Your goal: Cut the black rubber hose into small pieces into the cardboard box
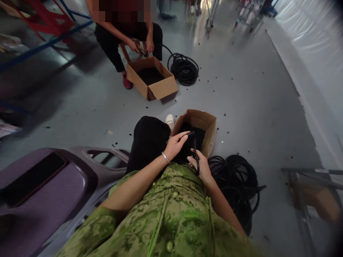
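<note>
Left hand [175, 145]: fingertips pinching the upper end of a slim, black, elongated piece [195, 144], apparently to steady it.

Right hand [202, 166]: fingers loosely curled around the lower length; whether tool or tube, cannot tell.

Open brown cardboard box [210, 137], dark contents: beneath the held piece, presumably placed to catch drops.

Loose coil of black tubing [238, 175]: floor, just beside the right forearm, likely for easy reach.

Edges: box walls rise ahead and right; black-trousered leg [150, 141] bounds the left.

Open room: above the box, upward.
</note>
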`<state>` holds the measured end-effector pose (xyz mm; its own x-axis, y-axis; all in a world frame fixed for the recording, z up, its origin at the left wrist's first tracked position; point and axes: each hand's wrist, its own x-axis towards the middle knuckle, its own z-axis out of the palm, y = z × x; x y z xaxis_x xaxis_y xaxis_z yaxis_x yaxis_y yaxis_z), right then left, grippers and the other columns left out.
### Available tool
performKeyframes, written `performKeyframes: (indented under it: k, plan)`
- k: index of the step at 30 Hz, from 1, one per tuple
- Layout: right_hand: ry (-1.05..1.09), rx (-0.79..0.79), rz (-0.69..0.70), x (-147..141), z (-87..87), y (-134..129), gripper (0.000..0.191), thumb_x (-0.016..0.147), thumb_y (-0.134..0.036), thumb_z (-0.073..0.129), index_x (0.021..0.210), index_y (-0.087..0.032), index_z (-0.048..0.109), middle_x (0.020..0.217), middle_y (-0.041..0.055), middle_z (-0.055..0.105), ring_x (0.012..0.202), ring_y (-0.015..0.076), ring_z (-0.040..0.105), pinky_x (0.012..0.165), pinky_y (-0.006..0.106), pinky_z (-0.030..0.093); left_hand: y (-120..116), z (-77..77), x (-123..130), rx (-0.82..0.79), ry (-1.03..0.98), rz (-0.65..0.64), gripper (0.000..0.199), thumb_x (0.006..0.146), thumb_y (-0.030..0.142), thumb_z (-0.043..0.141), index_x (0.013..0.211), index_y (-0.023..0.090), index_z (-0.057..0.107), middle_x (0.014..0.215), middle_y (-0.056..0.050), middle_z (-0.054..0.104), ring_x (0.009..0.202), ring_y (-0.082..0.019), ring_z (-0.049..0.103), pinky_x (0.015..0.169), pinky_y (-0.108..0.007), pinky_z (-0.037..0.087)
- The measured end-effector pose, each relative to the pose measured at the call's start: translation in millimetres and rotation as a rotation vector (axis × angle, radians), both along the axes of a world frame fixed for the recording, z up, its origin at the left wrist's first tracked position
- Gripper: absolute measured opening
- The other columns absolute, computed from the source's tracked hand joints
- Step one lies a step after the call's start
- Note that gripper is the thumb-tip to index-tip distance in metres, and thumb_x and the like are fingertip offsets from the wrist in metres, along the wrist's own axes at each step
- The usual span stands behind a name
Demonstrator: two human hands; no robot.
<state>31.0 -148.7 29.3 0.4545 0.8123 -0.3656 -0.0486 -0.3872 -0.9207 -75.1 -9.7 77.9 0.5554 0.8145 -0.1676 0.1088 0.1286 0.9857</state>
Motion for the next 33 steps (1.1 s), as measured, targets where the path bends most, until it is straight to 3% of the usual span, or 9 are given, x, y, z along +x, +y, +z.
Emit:
performKeyframes:
  k: [2, 5, 9, 12, 17, 21, 26, 29, 33]
  plan:
    - [-0.032, -0.029, 0.029, -1.8, -5.0, -9.3, 0.060, 0.074, -0.044, 0.070, 0.126, -0.018, 0.055, 0.081, 0.0015, 0.065, 0.061, 0.0132, 0.059, 0.060, 0.027, 0.049, 3.4, -8.6, 0.2, 0.188, 0.073, -0.042, 0.027, 0.086, 0.033, 0.057, 0.106, 0.022, 0.073, 0.103, -0.006, 0.071, 0.099, -0.021, 0.063, 0.087, -0.029, 0.048]
    - [-0.115, -0.064, 0.069, -5.7, -13.0, -18.7, 0.060, 0.074, -0.042, 0.071, 0.127, -0.018, 0.056, 0.082, 0.0024, 0.067, 0.069, 0.0154, 0.061, 0.069, 0.029, 0.049, 12.5, -23.5, -4.1, 0.332, 0.217, -0.122, 0.024, 0.086, 0.027, 0.056, 0.099, 0.019, 0.074, 0.091, -0.007, 0.070, 0.087, -0.019, 0.064, 0.084, -0.030, 0.049]
    - [-0.117, -0.059, 0.058, -12.2, -18.4, -15.5, 0.056, 0.075, -0.042, 0.070, 0.124, -0.017, 0.057, 0.084, 0.0034, 0.067, 0.074, 0.0171, 0.062, 0.071, 0.029, 0.049, 21.7, -42.6, -11.5, 0.290, 0.228, -0.200, 0.030, 0.088, 0.022, 0.050, 0.109, 0.019, 0.071, 0.081, -0.004, 0.070, 0.078, -0.015, 0.063, 0.078, -0.028, 0.050]
    - [-0.063, -0.042, 0.027, -13.6, -16.7, -5.5, 0.052, 0.078, -0.044, 0.066, 0.123, -0.019, 0.059, 0.082, 0.0028, 0.066, 0.069, 0.0160, 0.061, 0.063, 0.027, 0.048, 22.9, -51.2, -13.9, 0.211, 0.178, -0.164, 0.032, 0.087, 0.030, 0.053, 0.111, 0.018, 0.071, 0.074, -0.001, 0.070, 0.070, -0.014, 0.062, 0.070, -0.026, 0.051]
    - [0.081, -0.014, -0.024, -12.5, -10.4, 7.2, 0.055, 0.082, -0.048, 0.061, 0.128, -0.018, 0.057, 0.083, 0.0035, 0.066, 0.065, 0.0142, 0.061, 0.057, 0.024, 0.049, 20.5, -53.3, -9.2, 0.248, 0.150, -0.074, 0.027, 0.083, 0.035, 0.061, 0.099, 0.018, 0.075, 0.085, -0.005, 0.074, 0.080, -0.018, 0.066, 0.075, -0.029, 0.052]
    - [0.014, 0.043, 0.003, -16.2, -12.3, 8.8, 0.051, 0.082, -0.049, 0.061, 0.124, -0.021, 0.061, 0.097, 0.0048, 0.068, 0.068, 0.0141, 0.063, 0.062, 0.026, 0.051, 18.6, -53.5, -5.2, 0.382, 0.204, -0.104, 0.021, 0.083, 0.031, 0.061, 0.093, 0.019, 0.075, 0.092, -0.006, 0.074, 0.085, -0.019, 0.067, 0.080, -0.031, 0.052]
    - [0.009, 0.123, 0.001, -23.5, -23.7, 12.5, 0.049, 0.084, -0.049, 0.059, 0.123, -0.021, 0.061, 0.101, 0.0045, 0.068, 0.067, 0.0136, 0.063, 0.065, 0.027, 0.053, 12.3, -56.7, -2.1, 0.332, 0.227, -0.136, 0.025, 0.084, 0.030, 0.059, 0.100, 0.017, 0.074, 0.089, -0.006, 0.075, 0.074, -0.017, 0.068, 0.075, -0.030, 0.053]
    - [0.011, 0.162, -0.028, -24.5, -28.5, 14.9, 0.047, 0.085, -0.047, 0.057, 0.123, -0.020, 0.060, 0.098, 0.0044, 0.068, 0.068, 0.0138, 0.063, 0.066, 0.027, 0.053, 7.0, -58.5, 1.8, 0.346, 0.261, -0.105, 0.025, 0.084, 0.030, 0.059, 0.100, 0.018, 0.074, 0.094, -0.006, 0.075, 0.081, -0.019, 0.069, 0.078, -0.030, 0.052]
    - [-0.107, 0.180, -0.045, -22.7, -33.4, 13.0, 0.044, 0.086, -0.043, 0.057, 0.123, -0.020, 0.060, 0.105, 0.0056, 0.069, 0.083, 0.0179, 0.065, 0.076, 0.030, 0.053, 3.5, -60.1, 4.8, 0.376, 0.295, -0.086, 0.024, 0.085, 0.032, 0.058, 0.098, 0.020, 0.074, 0.096, -0.006, 0.075, 0.089, -0.020, 0.068, 0.083, -0.031, 0.051]
